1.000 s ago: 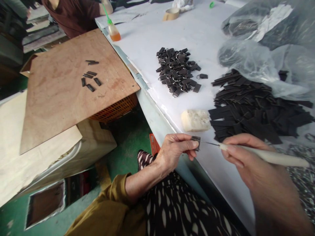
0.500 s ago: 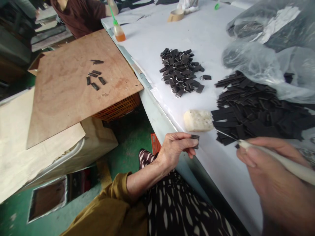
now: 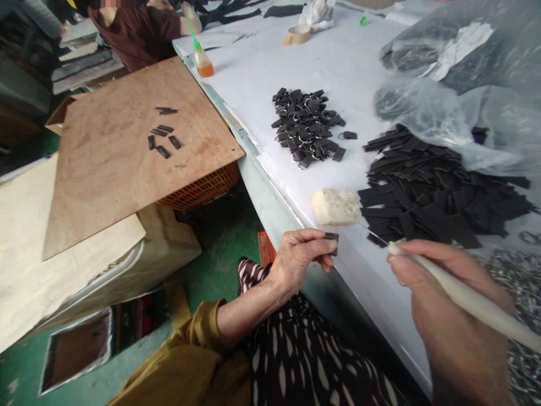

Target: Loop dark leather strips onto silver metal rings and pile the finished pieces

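Observation:
My left hand point(image 3: 291, 256) pinches a small dark strip piece point(image 3: 332, 242) between thumb and fingers, over the table's near edge. My right hand point(image 3: 456, 316) grips a pen-like tool point(image 3: 460, 285) with a long whitish handle and a thin metal shaft. The shaft's tip meets the right end of a cream-coloured block point(image 3: 337, 206); whether it goes in or only touches, I cannot tell. Behind the tool spreads a pile of black strips point(image 3: 443, 194). Farther back lies a heap of short black tabs with metal rings point(image 3: 305, 127). Loose metal rings point(image 3: 526, 366) lie beside my right hand.
A wooden board point(image 3: 114, 175) at left carries several dark pieces point(image 3: 162, 151). An orange crate point(image 3: 203, 189) sits beneath it. A green-tipped bottle point(image 3: 204, 63), a tape roll point(image 3: 298, 35) and clear plastic bags point(image 3: 456, 107) are on the white table point(image 3: 249, 79). Another person point(image 3: 135, 34) is behind.
My right hand and the tool have moved a little left, bringing more metal rings into view. My left hand keeps its pinch on the strip piece. The camera view has shifted slightly.

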Demonstrator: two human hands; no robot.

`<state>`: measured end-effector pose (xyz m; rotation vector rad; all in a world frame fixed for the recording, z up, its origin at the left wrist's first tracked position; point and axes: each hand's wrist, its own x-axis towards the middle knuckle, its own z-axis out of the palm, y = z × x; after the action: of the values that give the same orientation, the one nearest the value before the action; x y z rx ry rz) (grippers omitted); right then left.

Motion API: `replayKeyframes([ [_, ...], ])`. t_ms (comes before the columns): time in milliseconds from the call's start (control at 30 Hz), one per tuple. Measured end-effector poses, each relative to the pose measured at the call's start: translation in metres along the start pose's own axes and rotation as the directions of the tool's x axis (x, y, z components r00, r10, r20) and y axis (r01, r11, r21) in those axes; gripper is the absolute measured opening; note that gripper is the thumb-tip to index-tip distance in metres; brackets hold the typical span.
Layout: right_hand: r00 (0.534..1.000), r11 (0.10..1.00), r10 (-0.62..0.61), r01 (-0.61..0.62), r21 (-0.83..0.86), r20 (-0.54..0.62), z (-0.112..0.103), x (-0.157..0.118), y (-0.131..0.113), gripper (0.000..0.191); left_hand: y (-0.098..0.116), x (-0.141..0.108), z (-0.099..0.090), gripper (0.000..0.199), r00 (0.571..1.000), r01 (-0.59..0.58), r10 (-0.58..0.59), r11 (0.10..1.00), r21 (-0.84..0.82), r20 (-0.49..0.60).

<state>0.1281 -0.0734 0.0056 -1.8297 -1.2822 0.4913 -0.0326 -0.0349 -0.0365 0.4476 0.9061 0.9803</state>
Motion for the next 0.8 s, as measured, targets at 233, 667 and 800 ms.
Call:
replayKeyframes([
  [233, 0.992, 0.972, 0.124, -0.114, 0.205, -0.038, -0.004, -0.004, -0.011, 0.006, 0.000, 0.000, 0.001, 0.015, 0.999, -0.014, 0.014, 1.000, 0.017, 0.030],
  [667, 0.977, 0.983, 0.170, -0.159, 0.089, -0.129, -0.006, -0.001, -0.007, 0.018, -0.002, 0.003, 0.002, 0.015, 1.000, -0.011, 0.012, 0.996, 0.086, -0.010],
  [800, 0.982, 0.995, 0.096, -0.090, 0.046, -0.164, -0.008, -0.003, -0.007, 0.020, -0.001, 0.002, 0.003, 0.014, 1.000, -0.020, 0.022, 0.996, 0.091, -0.018],
])
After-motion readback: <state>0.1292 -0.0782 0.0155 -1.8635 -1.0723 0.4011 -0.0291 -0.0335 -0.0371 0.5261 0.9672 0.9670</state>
